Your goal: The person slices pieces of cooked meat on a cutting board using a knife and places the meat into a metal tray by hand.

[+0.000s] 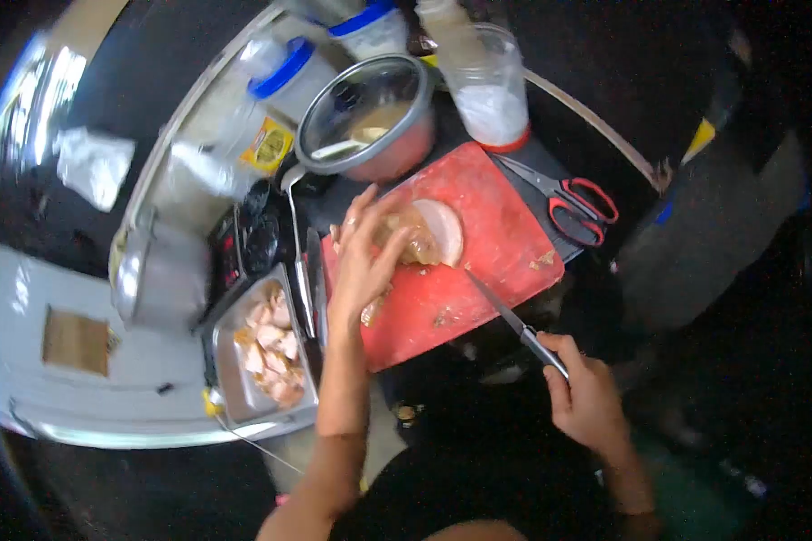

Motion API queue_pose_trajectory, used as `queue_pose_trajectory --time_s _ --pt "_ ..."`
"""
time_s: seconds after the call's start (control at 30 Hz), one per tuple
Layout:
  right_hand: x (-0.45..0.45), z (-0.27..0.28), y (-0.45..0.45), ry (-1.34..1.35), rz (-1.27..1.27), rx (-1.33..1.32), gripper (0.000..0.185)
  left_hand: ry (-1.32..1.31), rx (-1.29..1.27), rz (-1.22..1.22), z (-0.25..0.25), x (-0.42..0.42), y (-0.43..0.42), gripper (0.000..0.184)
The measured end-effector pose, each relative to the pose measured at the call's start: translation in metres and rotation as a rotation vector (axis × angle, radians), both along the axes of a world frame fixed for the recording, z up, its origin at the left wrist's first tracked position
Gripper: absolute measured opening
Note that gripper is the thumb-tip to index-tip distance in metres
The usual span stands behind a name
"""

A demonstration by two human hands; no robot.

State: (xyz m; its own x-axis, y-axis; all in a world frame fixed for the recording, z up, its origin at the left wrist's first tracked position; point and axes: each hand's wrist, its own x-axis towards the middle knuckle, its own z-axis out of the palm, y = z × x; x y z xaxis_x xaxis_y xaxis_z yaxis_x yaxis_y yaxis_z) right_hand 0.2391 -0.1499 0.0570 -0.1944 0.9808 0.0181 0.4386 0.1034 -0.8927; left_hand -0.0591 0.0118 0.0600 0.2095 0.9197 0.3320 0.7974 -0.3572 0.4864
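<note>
My left hand [370, 243] presses on a round piece of pale pink meat [440, 225] with a glossy brownish part, its fingers curled over it. The meat lies on a red cutting board [501, 216], and part of it is hidden under my fingers. My right hand [582, 392] grips a knife [505, 313] by its grey handle. The blade points up and left, its tip at the board close to the meat's lower right edge. Small scraps dot the board.
Left of the board stands a metal tray [230, 374] of chopped meat, beside a long-handled spoon [299, 243]. Behind are a grey-rimmed bowl [397, 167] and a clear container of white powder [492, 108]. Red-handled scissors [582, 207] lie to the right.
</note>
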Motion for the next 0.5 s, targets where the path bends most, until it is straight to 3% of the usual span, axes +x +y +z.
queue_pose_trajectory --time_s 0.03,0.13,0.23,0.5 --pt "0.000 0.004 0.001 -0.004 0.019 -0.024 0.033 -0.006 0.008 -0.060 0.002 0.006 0.003 0.040" --pt "-0.009 0.021 0.004 -0.122 0.033 -0.112 0.036 0.300 -0.006 -0.152 0.001 0.015 0.012 0.040" --pt "-0.025 0.011 0.013 -0.146 0.045 0.000 0.036 0.466 -0.053 -0.115 0.005 0.023 -0.004 0.044" --pt "-0.059 -0.029 0.038 -0.133 0.118 0.207 0.036 0.261 0.028 0.002 0.000 -0.014 -0.029 0.043"
